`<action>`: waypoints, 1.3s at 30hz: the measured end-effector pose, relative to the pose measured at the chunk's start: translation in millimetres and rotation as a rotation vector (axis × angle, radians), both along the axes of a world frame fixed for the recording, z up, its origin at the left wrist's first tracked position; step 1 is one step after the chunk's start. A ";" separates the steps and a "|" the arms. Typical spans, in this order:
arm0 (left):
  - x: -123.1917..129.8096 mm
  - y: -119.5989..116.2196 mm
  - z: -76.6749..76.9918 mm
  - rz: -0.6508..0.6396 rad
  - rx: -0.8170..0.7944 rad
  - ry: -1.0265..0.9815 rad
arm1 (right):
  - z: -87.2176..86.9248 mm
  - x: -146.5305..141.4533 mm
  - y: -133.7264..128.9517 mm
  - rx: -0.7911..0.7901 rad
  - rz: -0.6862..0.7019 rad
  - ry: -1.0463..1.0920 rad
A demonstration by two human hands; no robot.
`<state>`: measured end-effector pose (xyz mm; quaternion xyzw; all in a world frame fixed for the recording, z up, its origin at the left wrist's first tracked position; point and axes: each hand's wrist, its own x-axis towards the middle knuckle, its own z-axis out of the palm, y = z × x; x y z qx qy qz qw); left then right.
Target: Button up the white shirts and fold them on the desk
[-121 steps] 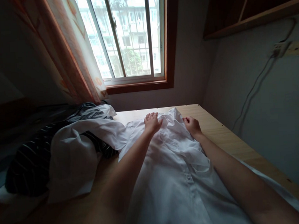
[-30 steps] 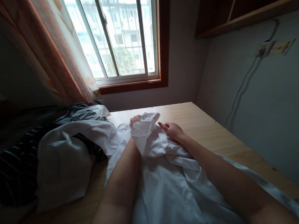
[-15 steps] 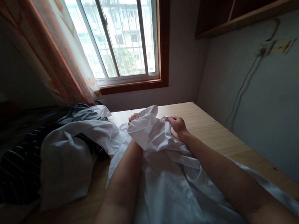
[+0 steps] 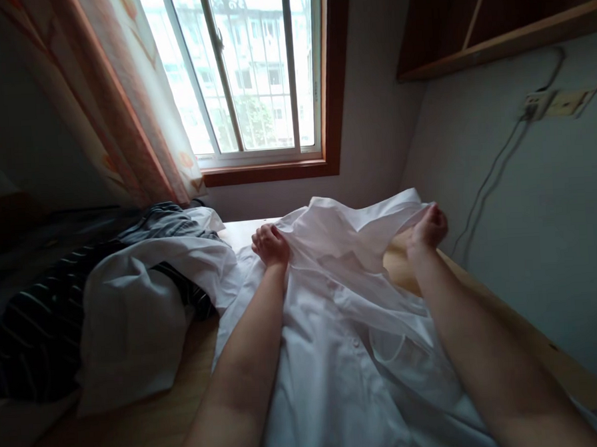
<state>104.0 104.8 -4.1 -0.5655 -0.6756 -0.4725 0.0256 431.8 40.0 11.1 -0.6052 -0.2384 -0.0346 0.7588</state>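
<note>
I have the white shirt (image 4: 326, 369) spread over the desk (image 4: 139, 432), from the middle of my view down to 6 o'clock. My left hand (image 4: 270, 245) is closed on its cloth at 9 o'clock of the raised upper part; my right hand (image 4: 430, 226), well apart from it, grips the edge at 3 o'clock, with loose fabric held up between them. A white sleeve (image 4: 134, 325) drapes toward 8 o'clock over a dark striped garment (image 4: 38, 324). The window (image 4: 255, 72) stands at 12 o'clock.

White shirt (image 4: 329, 328) held at 2 spots: left hand (image 4: 271, 245), right hand (image 4: 431, 227); table (image 4: 186, 373) beneath.
</note>
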 end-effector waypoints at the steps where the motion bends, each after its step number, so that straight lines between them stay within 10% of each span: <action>1: 0.3 1.1 0.0 -0.002 0.003 0.011 | 1.7 10.6 -2.0 0.004 -0.124 -0.019; 12: 9.6 -1.8 -12.8 -0.345 -0.273 0.403 | -36.2 51.8 -23.2 -0.454 -0.413 0.120; 21: 12.9 -5.4 -11.6 -0.335 -0.330 0.411 | -40.1 -22.1 -6.8 -0.993 0.520 -0.825; 26: 11.5 -3.2 -14.1 -0.295 -0.337 0.401 | -52.5 -42.3 -9.9 -1.335 0.541 -0.760; 39: 24.1 -9.6 -16.5 -0.301 -0.431 0.450 | -57.7 9.8 -50.2 -1.424 0.378 -0.652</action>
